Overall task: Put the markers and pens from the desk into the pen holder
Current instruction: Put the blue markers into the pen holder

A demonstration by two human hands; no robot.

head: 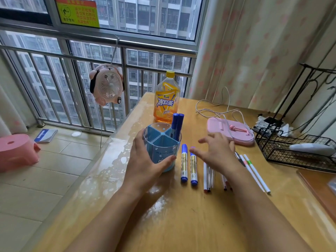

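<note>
Two markers [189, 164] beside holder [161, 142], bottle [166, 99] behind

Soft window daylight, warped edges

Window [127, 15] spans the far wall; grey daylight, high-rise blocks outside. Yellow and red warning sticker [77, 12] on the upper pane. Steel railing [101, 51] with vertical bars runs across the lower glass. Pink pig-shaped fan [107, 84] hangs from the railing by a cord. Curtain [254, 51], cream with pink pattern, hangs at right. Floor [36, 179] is pale tile; pink stool [17, 151] at left, a blue and white booklet [45, 135] near the railing base. Wooden tabletop [181, 215], glossy, with whitish patches along its left edge. Black wire rack [291, 151] at right.
</note>
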